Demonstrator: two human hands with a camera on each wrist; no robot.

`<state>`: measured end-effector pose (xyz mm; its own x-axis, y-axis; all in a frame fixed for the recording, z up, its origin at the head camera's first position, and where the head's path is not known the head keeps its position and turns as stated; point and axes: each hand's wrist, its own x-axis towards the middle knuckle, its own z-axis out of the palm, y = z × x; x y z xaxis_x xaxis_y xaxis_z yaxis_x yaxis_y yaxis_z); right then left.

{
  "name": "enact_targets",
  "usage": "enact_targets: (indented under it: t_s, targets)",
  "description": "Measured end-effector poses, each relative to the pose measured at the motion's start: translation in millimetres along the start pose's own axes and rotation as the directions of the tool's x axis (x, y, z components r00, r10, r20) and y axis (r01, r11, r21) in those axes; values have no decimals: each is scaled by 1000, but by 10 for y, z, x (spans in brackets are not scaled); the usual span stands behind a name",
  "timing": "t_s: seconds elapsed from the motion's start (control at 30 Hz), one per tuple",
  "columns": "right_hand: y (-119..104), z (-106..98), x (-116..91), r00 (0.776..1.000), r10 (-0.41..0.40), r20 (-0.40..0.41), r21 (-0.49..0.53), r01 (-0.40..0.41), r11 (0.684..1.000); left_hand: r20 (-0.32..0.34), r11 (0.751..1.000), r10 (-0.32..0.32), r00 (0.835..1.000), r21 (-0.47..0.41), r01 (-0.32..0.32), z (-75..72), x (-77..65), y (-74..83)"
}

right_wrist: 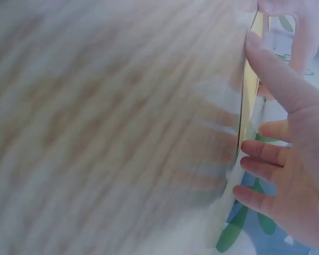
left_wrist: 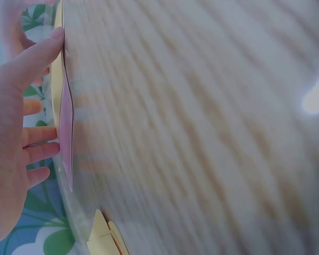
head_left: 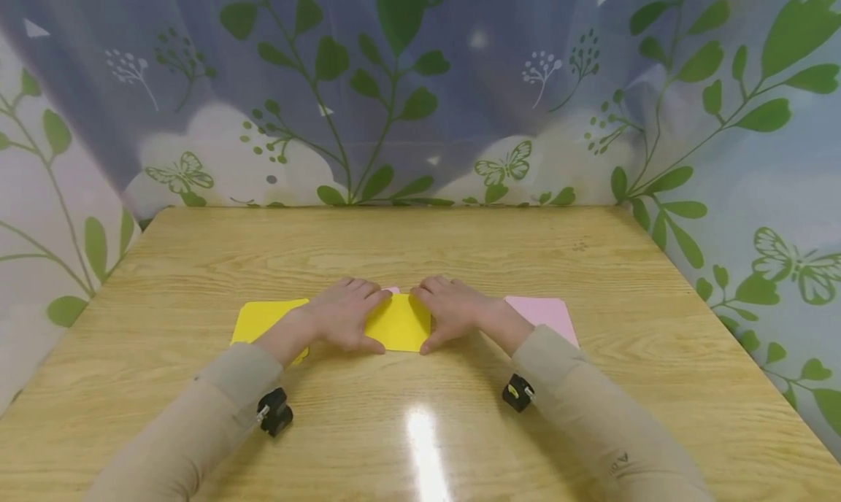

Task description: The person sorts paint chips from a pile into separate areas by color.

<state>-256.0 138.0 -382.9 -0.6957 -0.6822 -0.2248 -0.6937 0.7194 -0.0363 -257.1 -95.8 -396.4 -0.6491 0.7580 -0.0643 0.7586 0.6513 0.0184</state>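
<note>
A yellow paper card (head_left: 398,327) lies at the middle of the table, between my two hands. My left hand (head_left: 343,316) grips its left side, thumb at the near edge and fingers towards the far edge. On the right side my right hand (head_left: 453,311) holds it the same way. A pink card (left_wrist: 66,135) lies against the underside of the yellow one, bowed a little in the left wrist view; only a sliver shows past the far edge in the head view. In the right wrist view the yellow card (right_wrist: 249,93) appears edge-on beside the thumb.
Several yellow cards (head_left: 266,321) lie under my left forearm, their edges uneven. Another pink card (head_left: 544,316) lies beneath my right forearm. The wooden table (head_left: 420,246) meets a leaf-patterned curtain (head_left: 420,144) at the back and sides.
</note>
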Motion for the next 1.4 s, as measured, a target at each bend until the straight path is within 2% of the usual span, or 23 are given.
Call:
enact_targets:
  t_s: [0.43,0.93,1.13,1.4]
  targets:
    - [-67,-59,47,994,95,51,-9,-94,996,-10,1000,3,1000,-5,-3,-49,-30,56]
    - [-68,-85,87,985,142,93,32,-146,989,21,1000,6,1000,-26,-5,-31,5,93]
    - [-57,-91,109,984,151,96,4,-152,988,12,1000,6,1000,-24,-6,-16,27,85]
    - [-66,-99,115,980,161,115,19,-164,986,9,1000,6,1000,-29,-5,-22,43,99]
